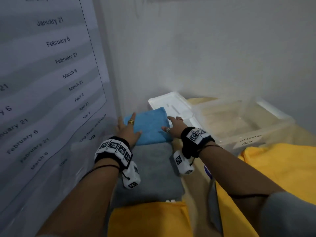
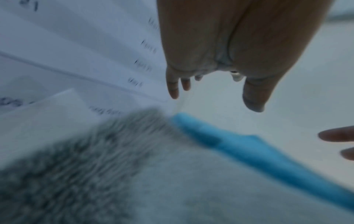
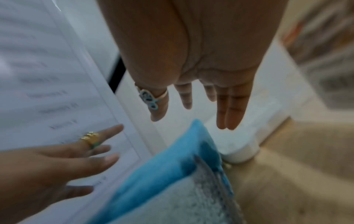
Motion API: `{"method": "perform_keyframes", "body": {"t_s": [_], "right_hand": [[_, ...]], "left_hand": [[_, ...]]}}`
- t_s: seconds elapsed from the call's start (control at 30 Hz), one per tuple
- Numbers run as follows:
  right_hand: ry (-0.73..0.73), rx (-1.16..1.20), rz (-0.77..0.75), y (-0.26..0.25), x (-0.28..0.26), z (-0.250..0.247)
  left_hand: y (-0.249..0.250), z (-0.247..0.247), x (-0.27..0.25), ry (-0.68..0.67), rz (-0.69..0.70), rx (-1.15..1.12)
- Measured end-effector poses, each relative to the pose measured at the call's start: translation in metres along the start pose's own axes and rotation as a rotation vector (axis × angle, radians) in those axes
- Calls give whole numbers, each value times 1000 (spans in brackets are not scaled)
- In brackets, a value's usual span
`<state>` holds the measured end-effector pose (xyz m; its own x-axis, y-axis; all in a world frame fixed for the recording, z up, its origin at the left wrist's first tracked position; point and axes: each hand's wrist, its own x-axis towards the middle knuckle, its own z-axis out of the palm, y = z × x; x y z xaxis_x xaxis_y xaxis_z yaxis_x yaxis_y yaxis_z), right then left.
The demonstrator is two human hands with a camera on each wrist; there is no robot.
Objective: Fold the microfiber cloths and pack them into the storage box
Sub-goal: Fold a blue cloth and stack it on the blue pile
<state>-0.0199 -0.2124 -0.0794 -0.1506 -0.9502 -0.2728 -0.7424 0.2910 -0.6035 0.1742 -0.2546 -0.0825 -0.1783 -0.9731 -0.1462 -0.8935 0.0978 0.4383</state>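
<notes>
A folded blue cloth (image 1: 150, 129) lies on top of a larger grey cloth (image 1: 153, 168), close to the wall. My left hand (image 1: 132, 124) is over the blue cloth's left edge with its fingers straight and spread. At the right edge my right hand (image 1: 168, 124) also has straight fingers. The left wrist view shows my left hand (image 2: 214, 97) raised a little above the blue cloth (image 2: 258, 151) and the grey cloth (image 2: 114, 174). In the right wrist view my right hand (image 3: 191, 118) hovers over the blue cloth (image 3: 162, 169). The clear storage box (image 1: 273, 132), labelled, stands to the right.
A white foam tray (image 1: 172, 101) sits behind the blue cloth, against the wall. Yellow cloths lie at the right (image 1: 282, 168) and near me (image 1: 148, 218). A large printed sheet of dates (image 1: 51, 82) hangs on the left wall, close to my left arm.
</notes>
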Motion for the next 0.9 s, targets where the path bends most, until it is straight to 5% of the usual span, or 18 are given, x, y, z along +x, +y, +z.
{"method": "perform_keyframes", "body": {"t_s": [0.2,0.37,0.47,0.63,0.9], "right_hand": [[90,156,-104,42,-136,-37],[213,279,67,134,-258,-46],[263,111,270,195,-306,-37],[35,-317,451,244,-352,5],[-187,-407,380,259,-393,5]], "left_hand": [[70,-9,-98,96,288,-22],[120,51,-204,80,412,-121],[144,106,-261,-18,323,-297],[162,177,-300,-416,302,125],[132,185,-307,-474,358,378]]}}
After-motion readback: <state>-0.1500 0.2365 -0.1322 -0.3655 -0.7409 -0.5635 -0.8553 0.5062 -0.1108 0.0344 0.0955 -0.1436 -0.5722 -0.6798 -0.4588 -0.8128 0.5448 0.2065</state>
